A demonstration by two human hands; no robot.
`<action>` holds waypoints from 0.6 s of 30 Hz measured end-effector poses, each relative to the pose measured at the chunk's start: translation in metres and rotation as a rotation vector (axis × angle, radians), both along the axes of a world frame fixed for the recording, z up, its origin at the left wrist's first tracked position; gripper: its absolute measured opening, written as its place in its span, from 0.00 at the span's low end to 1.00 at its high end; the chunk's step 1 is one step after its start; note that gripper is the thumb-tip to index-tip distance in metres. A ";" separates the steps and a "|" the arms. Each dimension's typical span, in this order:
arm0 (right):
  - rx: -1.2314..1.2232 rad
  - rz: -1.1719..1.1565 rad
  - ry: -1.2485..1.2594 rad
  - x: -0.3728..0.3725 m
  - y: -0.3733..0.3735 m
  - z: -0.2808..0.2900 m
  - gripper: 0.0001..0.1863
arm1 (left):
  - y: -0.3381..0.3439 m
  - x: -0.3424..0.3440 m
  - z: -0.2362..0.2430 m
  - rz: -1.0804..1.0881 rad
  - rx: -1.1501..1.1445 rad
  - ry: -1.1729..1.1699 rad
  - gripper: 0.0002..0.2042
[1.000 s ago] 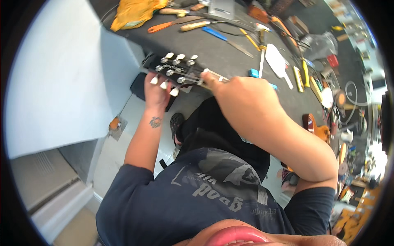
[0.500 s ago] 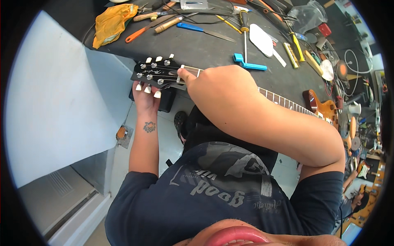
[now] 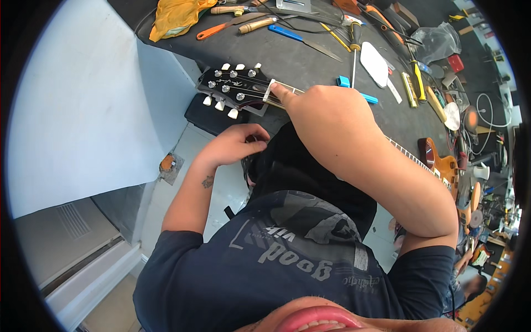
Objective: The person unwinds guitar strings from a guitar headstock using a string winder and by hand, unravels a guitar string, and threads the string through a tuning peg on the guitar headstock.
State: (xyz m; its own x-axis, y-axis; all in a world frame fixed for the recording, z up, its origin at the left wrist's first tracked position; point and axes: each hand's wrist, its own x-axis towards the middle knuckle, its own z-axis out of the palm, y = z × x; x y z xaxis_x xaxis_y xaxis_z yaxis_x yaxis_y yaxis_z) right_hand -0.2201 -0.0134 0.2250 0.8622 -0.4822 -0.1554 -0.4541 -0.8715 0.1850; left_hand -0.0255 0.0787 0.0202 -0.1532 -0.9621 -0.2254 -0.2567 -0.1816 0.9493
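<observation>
A black guitar headstock [image 3: 232,88] with white tuning buttons lies at the bench's near edge, strings running over its pale nut [image 3: 269,90]. My right hand [image 3: 326,108] reaches across the guitar neck, index fingertip at the nut and strings. Its other fingers are curled and mostly hidden under the hand. Below the headstock, apart from it, hangs my left hand [image 3: 235,145], loosely bent with a gap between thumb and fingers; I see nothing held in it. A blue string winder [image 3: 343,82] rests on the bench behind my right hand, partly covered by it.
The dark workbench [image 3: 304,63] carries an orange-handled file [image 3: 213,30], a blue-handled file [image 3: 286,32], a screwdriver [image 3: 355,36], a white plate [image 3: 374,65] and a yellow cloth [image 3: 176,19]. An amber guitar body [image 3: 442,163] lies right. Another person [image 3: 470,290] sits at far right.
My left hand has come away from the tuning buttons and dropped toward my lap. My right finger stays at the nut. The view has shifted, so the bench things sit farther right and higher.
</observation>
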 end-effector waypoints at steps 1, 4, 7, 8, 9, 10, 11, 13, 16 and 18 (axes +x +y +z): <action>-0.002 0.003 -0.001 0.000 0.000 0.000 0.34 | 0.001 -0.003 0.013 0.003 -0.002 -0.001 0.12; -0.028 0.004 -0.021 -0.002 0.000 -0.003 0.33 | 0.008 -0.009 0.058 -0.139 -0.066 -0.108 0.16; -0.049 0.001 -0.038 -0.003 0.000 -0.001 0.27 | 0.018 0.004 0.117 -0.516 -0.425 -0.218 0.15; -0.033 0.009 -0.019 -0.002 0.001 0.001 0.24 | 0.019 0.015 0.141 -0.596 -0.525 -0.190 0.15; -0.021 0.010 0.001 -0.002 0.001 0.002 0.21 | 0.014 0.026 0.167 -0.633 -0.581 -0.184 0.15; 0.007 0.014 0.011 -0.003 -0.001 0.000 0.18 | 0.003 0.033 0.193 -0.670 -0.633 -0.177 0.14; -0.004 -0.023 0.008 -0.004 -0.004 -0.002 0.18 | -0.016 0.034 0.214 -0.638 -0.648 -0.212 0.12; 0.062 0.002 0.009 -0.003 -0.006 -0.005 0.17 | -0.064 0.015 0.243 -0.503 -0.603 -0.337 0.08; 0.034 -0.002 -0.068 -0.004 -0.003 -0.013 0.19 | -0.148 -0.028 0.241 -0.482 -0.738 -0.685 0.08; 0.033 0.010 -0.079 -0.004 -0.003 -0.019 0.19 | -0.187 -0.063 0.222 -0.567 -0.728 -0.910 0.10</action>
State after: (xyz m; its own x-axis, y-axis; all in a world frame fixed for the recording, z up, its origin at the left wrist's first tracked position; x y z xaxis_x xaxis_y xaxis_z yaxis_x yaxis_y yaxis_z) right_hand -0.2244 -0.0165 0.2062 0.8771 -0.4694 -0.1021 -0.4576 -0.8811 0.1197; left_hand -0.0888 -0.1082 0.2426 -0.6466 -0.7584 0.0813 -0.7287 0.6457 0.2280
